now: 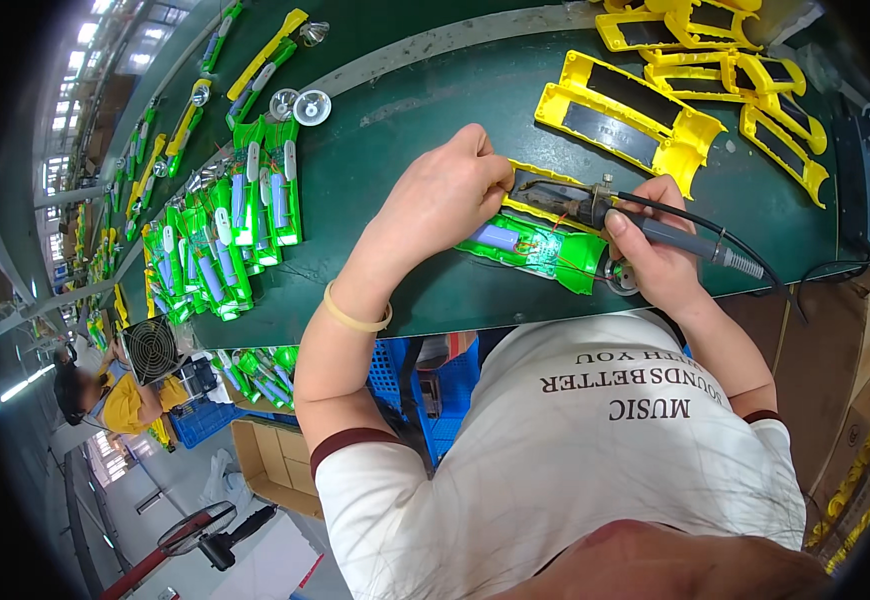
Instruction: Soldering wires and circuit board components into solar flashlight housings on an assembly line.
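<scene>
My right hand (pixel 667 268) grips a soldering iron (pixel 690 241) with a grey handle and black cable, its tip pointing left over a yellow casing half (pixel 545 213). My left hand (pixel 437 195) is closed at that casing's left end, fingertips pinched; what they hold is hidden. Just below, on the bench's near edge, lies a green casing half (pixel 577 272) with a blue-purple battery cell (pixel 496 237), thin red wires and a bright lit spot. A round reflector (pixel 619 277) sits at its right end, partly behind my right hand.
Several yellow casing halves with dark panels (pixel 610 120) lie at the far right. Green casings with cells (pixel 220 250) crowd the left, near two loose reflectors (pixel 311 107). A fan (pixel 150 348) and a person in yellow (pixel 133 402) are beyond. A cardboard box (pixel 273 465) stands below.
</scene>
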Action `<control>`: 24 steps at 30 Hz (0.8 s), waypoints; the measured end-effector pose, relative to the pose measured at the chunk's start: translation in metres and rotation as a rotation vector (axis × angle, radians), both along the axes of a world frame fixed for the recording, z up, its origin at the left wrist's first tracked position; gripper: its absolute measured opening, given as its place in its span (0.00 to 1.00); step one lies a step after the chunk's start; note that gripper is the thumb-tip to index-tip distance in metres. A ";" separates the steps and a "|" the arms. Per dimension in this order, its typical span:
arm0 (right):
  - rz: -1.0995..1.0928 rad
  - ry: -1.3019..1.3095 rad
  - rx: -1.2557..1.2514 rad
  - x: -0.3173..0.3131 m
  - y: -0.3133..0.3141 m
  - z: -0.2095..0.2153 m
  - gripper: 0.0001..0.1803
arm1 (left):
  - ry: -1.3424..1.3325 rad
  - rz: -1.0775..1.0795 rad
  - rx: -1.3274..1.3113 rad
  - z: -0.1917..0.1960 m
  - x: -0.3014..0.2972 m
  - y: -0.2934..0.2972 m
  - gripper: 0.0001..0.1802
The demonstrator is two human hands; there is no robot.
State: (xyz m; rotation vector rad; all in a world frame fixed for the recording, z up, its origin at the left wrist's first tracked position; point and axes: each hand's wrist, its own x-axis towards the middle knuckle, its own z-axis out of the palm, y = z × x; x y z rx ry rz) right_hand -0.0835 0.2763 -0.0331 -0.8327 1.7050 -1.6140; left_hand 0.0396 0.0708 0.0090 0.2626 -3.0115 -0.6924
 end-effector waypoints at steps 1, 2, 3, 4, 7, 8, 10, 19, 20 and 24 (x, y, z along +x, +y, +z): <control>-0.006 0.012 0.001 0.000 0.002 0.000 0.14 | 0.000 -0.001 -0.002 0.000 0.000 0.000 0.04; -0.012 0.023 0.002 -0.001 0.004 0.000 0.13 | -0.005 0.002 0.002 0.000 0.000 0.000 0.04; -0.014 0.023 0.000 0.000 0.007 0.002 0.13 | -0.011 0.006 0.006 0.000 0.000 0.000 0.04; -0.039 -0.022 -0.081 0.001 0.012 0.007 0.13 | -0.010 0.005 0.004 0.000 0.000 0.001 0.04; -0.123 -0.011 -0.271 -0.008 0.027 0.004 0.13 | -0.010 0.009 0.005 0.002 0.001 0.001 0.04; -0.165 -0.011 -0.309 -0.013 0.032 0.003 0.14 | -0.010 0.010 0.000 0.002 0.001 0.002 0.04; -0.179 -0.016 -0.371 -0.027 0.041 -0.009 0.15 | -0.009 0.011 -0.007 0.003 0.001 0.003 0.04; -0.133 -0.143 -0.347 -0.027 0.040 -0.007 0.13 | -0.032 0.019 -0.016 0.004 -0.001 0.005 0.05; -0.133 -0.145 -0.347 -0.027 0.041 -0.007 0.13 | -0.031 0.024 -0.018 0.004 -0.001 0.006 0.04; -0.114 -0.158 -0.358 -0.027 0.041 -0.006 0.12 | -0.025 0.047 -0.016 0.005 -0.001 0.009 0.04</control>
